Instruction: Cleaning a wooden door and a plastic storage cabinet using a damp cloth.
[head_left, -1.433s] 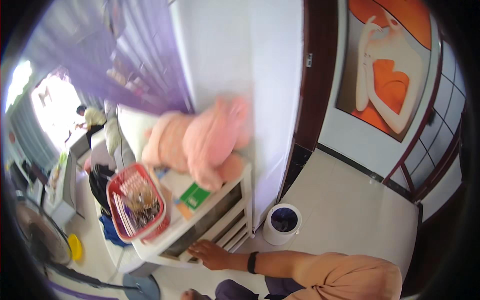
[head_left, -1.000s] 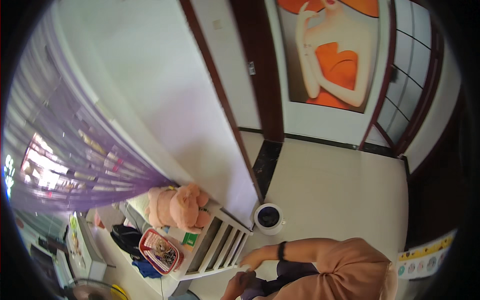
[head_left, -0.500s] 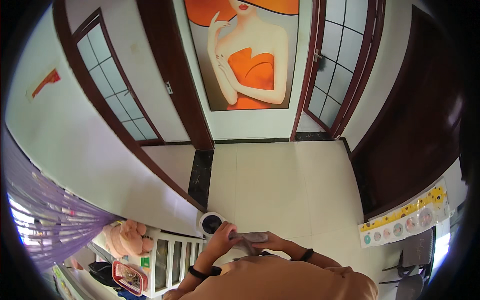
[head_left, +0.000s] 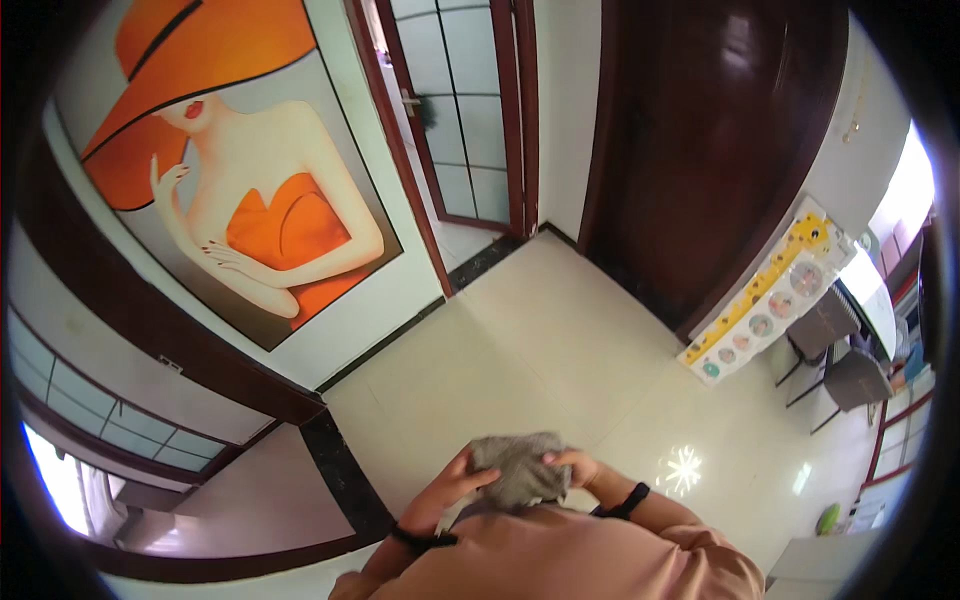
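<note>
A grey cloth (head_left: 520, 465), bunched or folded, is held up in front of my chest between both hands. My left hand (head_left: 458, 482) grips its left side with the fingers closed round the edge. On the other side my right hand (head_left: 574, 468) pinches the cloth's right edge, thumb lying on top. The fingers underneath are hidden by the fabric. Each wrist wears a dark band.
Tiled floor (head_left: 500, 370) stretches ahead. A large painting (head_left: 290, 220) hangs on the left wall beside a partly open glass-paned door (head_left: 455, 110). A dark wooden door (head_left: 700, 130) stands right, near a yellow-and-white giraffe panel (head_left: 760, 300) and chairs (head_left: 855, 380).
My view has turned to the right, bringing the chairs nearer and losing the shelf and basket. The cloth, earlier stretched and hanging between my hands, is now gathered into a wider bundle.
</note>
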